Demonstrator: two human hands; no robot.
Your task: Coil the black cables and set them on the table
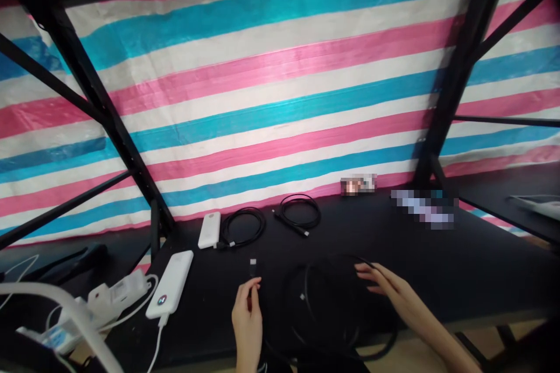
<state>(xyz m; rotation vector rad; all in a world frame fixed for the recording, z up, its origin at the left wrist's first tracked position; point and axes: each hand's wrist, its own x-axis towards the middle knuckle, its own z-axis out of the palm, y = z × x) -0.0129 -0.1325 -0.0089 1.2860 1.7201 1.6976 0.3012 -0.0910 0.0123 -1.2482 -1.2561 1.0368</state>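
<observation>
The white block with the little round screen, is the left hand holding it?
No, the white block lies on the black table, while the left hand holds a black cable's plug.

Broad horizontal bands of pink, white and blue run across the sheet (280,105) behind the surface (210,303), which is plain black. The frame (448,99) is black too. Both power banks (210,230) (171,282) are white, the nearer one with a dark round display (161,300) carrying small bright marks. The two coiled cables (264,222) (300,231) are black, as is the large loose cable (385,352), whose black plug (252,271) ends in a pale silvery tip. The power strip (118,294) is white. One pixelated patch (420,210) shows lavender and pale blue; another (359,185), orange-brown and grey.
</observation>
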